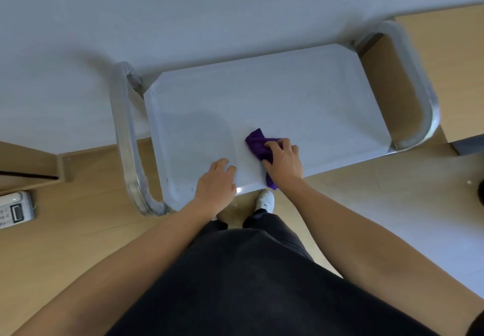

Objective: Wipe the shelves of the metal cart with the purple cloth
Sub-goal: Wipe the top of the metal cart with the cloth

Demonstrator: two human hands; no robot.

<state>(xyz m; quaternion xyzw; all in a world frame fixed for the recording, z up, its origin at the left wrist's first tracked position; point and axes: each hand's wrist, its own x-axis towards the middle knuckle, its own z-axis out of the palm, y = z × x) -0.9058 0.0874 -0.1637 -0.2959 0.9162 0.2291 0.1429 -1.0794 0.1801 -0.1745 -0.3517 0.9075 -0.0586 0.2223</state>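
Observation:
The metal cart [301,94] stands against a white wall, seen from above, with its flat top shelf facing me and a curved handle bar at each end. A crumpled purple cloth [258,143] lies on the front middle of that shelf. My right hand [284,161] presses down on the cloth and grips it, with a corner of cloth hanging over the front edge. My left hand [216,185] rests flat on the shelf's front edge, just left of the cloth, holding nothing. Lower shelves are hidden under the top one.
The left handle bar [125,139] and right handle bar [419,87] rise at the cart's ends. A white telephone [15,208] lies on the wooden floor at far left beside a wooden panel [28,164]. My white shoe [265,200] stands under the front edge.

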